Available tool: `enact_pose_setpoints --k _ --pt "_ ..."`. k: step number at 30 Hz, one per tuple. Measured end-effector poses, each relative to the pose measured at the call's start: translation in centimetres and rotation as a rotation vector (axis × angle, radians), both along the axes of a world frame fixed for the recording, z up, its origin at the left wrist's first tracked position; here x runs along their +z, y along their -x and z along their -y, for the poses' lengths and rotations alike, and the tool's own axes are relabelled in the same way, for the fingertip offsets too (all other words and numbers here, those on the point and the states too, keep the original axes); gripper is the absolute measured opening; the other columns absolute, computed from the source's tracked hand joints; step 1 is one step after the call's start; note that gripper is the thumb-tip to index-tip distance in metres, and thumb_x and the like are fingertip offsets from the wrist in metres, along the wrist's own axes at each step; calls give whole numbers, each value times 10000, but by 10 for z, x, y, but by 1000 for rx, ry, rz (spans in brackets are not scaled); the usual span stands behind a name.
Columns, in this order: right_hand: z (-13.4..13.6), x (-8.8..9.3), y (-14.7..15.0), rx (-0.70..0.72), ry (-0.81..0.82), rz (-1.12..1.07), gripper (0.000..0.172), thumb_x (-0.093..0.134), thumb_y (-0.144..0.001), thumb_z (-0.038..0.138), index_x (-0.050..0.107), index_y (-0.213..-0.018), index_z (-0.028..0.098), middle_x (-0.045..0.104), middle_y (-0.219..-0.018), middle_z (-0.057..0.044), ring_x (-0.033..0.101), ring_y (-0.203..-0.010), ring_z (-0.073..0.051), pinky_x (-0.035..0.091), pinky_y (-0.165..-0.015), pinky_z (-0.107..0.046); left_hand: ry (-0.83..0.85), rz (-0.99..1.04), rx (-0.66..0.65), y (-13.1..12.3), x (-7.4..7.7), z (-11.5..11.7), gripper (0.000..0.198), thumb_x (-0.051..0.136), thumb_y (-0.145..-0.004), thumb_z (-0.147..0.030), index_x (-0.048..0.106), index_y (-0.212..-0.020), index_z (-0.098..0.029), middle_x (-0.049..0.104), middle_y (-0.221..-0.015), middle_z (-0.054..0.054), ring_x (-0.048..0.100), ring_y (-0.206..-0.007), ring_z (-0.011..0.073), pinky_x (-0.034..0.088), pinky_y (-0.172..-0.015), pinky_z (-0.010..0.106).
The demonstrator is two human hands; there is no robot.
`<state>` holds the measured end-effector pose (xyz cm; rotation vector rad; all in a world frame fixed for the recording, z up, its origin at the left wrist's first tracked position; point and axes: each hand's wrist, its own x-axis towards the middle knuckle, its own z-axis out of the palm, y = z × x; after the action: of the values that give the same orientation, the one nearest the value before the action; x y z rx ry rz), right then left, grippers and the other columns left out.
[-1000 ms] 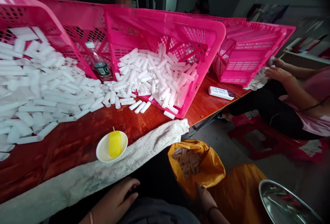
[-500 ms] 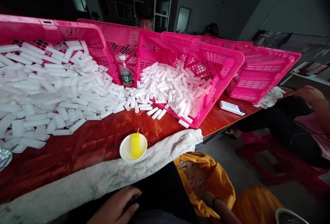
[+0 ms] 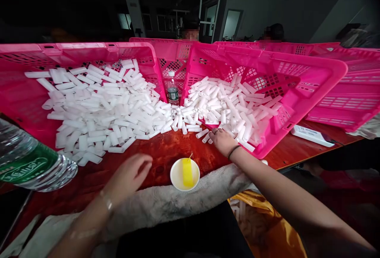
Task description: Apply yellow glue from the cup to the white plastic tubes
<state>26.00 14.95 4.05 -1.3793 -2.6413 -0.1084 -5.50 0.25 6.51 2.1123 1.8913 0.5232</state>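
Observation:
My right hand (image 3: pixel 223 142) reaches to the front edge of the right-hand heap of short white tubes (image 3: pixel 213 99). Its fingers bend down around a white tube (image 3: pixel 210 141) there, partly hidden by the hand. Over the red-brown table (image 3: pixel 160 147), my left hand (image 3: pixel 130 177) is slightly blurred, its fingers stretched out and nothing in them. Between the hands stands a small white bowl (image 3: pixel 175 175) with a yellow block (image 3: pixel 187 173) in it, a thin stem sticking up from the block. A larger heap of white tubes (image 3: pixel 101 111) lies beyond my left hand.
Pink crates (image 3: pixel 323 66) lie tipped around the heaps. A small bottle (image 3: pixel 172 90) stands between them; a big water bottle (image 3: pixel 32 159) is at left. A rolled towel (image 3: pixel 160 204) lines the table edge, above a yellow bag (image 3: pixel 276 218). A white power strip (image 3: pixel 311 135) lies right.
My right hand has come up out of the yellow bag to the right-hand tube heap. My left hand has risen from my lap to above the table. The view has swung left.

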Motion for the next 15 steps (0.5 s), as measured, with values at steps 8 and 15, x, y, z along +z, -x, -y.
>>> enact_pose_setpoints --k 8,15 --pt "-4 -6 -12 4 16 15 244 398 -908 103 569 -1080 121 631 -1059 -176 556 -1030 -277 442 -861 -401 -3 -315 38 55 -23 -129 241 503 -682 -147 685 -840 -148 621 -875 131 588 -931 332 435 -862 430" --pt "46 11 -68 2 74 -443 370 363 -953 265 435 -1281 110 602 -991 -119 601 -889 -220 498 -805 -350 13 -102 -3 42 -9 -93 238 596 -676 -354 650 -846 -196 616 -863 68 589 -859 268 457 -823 366"
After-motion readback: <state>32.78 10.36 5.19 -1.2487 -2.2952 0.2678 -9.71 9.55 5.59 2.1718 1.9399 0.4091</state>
